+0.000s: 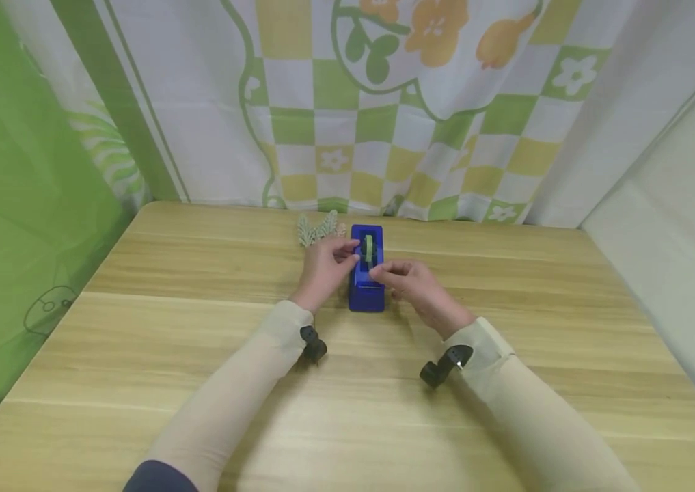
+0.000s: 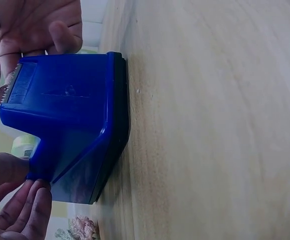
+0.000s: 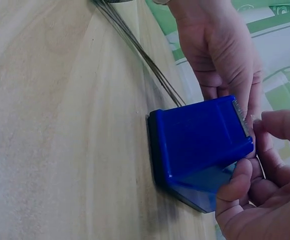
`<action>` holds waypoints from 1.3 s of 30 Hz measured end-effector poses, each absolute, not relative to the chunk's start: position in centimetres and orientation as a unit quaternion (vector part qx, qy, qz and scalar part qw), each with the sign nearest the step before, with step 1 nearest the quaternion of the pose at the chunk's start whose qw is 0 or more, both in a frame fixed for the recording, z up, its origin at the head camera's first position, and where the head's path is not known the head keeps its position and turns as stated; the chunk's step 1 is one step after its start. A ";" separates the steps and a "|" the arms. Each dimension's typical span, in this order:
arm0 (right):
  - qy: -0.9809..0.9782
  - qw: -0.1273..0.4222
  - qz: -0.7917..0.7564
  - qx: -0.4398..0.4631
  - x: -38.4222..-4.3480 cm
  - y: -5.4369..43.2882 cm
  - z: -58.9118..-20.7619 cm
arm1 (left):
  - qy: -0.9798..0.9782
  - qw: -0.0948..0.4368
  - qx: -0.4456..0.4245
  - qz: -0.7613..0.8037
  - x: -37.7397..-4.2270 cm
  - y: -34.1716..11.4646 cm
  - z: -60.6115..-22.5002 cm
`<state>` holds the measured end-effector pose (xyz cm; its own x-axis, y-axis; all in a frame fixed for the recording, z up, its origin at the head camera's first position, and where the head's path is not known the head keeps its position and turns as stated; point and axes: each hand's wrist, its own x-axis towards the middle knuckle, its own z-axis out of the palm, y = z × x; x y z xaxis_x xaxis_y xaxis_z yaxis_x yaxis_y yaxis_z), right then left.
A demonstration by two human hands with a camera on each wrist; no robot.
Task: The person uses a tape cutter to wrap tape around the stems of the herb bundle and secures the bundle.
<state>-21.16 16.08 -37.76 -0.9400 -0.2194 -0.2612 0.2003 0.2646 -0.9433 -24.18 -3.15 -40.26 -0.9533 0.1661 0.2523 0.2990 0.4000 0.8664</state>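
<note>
A blue tape dispenser [image 1: 367, 298] stands on the table, a yellow-green roll of tape [image 1: 368, 247] in its well. My left hand [image 1: 326, 265] is at the dispenser's left side; its thumb and fingertips [image 2: 37, 192] pinch the side wall beside the roll. On the opposite side, my right hand [image 1: 411, 281] has thumb and index fingertip together over the dispenser, pinching the clear end of the tape just behind the toothed cutting edge [image 3: 241, 117]. Lower fingers of the right hand [image 3: 269, 200] are bent close against the dispenser's side.
Crocheted green leaves [image 1: 318, 229] and a small pink flower [image 2: 83, 227] lie behind my left hand. Their thin wire stems [image 3: 145, 57] run along the wooden table [image 1: 347, 410] toward me. A checked curtain [image 1: 384, 137] hangs at the table's back edge.
</note>
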 end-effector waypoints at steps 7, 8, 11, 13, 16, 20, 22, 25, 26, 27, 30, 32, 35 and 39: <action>0.763 0.167 -0.625 -0.017 -21.0 15.8 -37.2 | -0.838 0.060 -0.132 -0.526 -24.1 -3.1 -40.2; 0.762 0.166 -0.625 -0.019 -21.0 15.8 -37.1 | -0.838 0.060 -0.132 -0.525 -24.1 -3.1 -40.1; 0.762 0.164 -0.626 -0.020 -20.9 15.8 -37.0 | -0.840 0.057 -0.128 -0.525 -24.0 -3.1 -40.1; 0.766 0.161 -0.622 -0.020 -20.8 15.8 -37.0 | -0.840 0.056 -0.124 -0.525 -24.0 -3.1 -40.1; 0.774 0.157 -0.614 -0.021 -20.7 15.8 -37.0 | -0.839 0.056 -0.120 -0.527 -23.9 -3.1 -40.0; 0.787 0.148 -0.599 -0.026 -20.6 16.0 -37.2 | -0.839 0.057 -0.118 -0.528 -23.8 -3.1 -40.1; 0.791 0.142 -0.595 -0.028 -20.5 16.1 -37.3 | -0.839 0.058 -0.119 -0.527 -23.8 -3.0 -40.1; 0.790 0.136 -0.598 -0.028 -20.4 16.2 -37.3 | -0.839 0.063 -0.120 -0.527 -23.8 -2.9 -40.2; 0.788 0.134 -0.600 -0.027 -20.4 16.2 -37.3 | -0.838 0.064 -0.120 -0.528 -23.8 -2.9 -40.2; 0.786 0.133 -0.602 -0.029 -20.4 16.2 -37.3 | -0.838 0.065 -0.120 -0.528 -23.8 -2.8 -40.2; 0.782 0.132 -0.608 -0.031 -20.3 16.2 -37.2 | -0.838 0.066 -0.119 -0.529 -23.8 -2.8 -40.1; 0.780 0.133 -0.610 -0.034 -20.2 16.3 -37.1 | -0.838 0.066 -0.120 -0.529 -23.7 -2.7 -40.0; 0.777 0.136 -0.613 -0.036 -19.9 16.4 -37.0 | -0.838 0.067 -0.122 -0.528 -23.7 -2.7 -39.8; 0.764 0.147 -0.627 -0.035 -19.5 16.3 -36.7 | -0.837 0.070 -0.123 -0.529 -23.6 -2.7 -39.7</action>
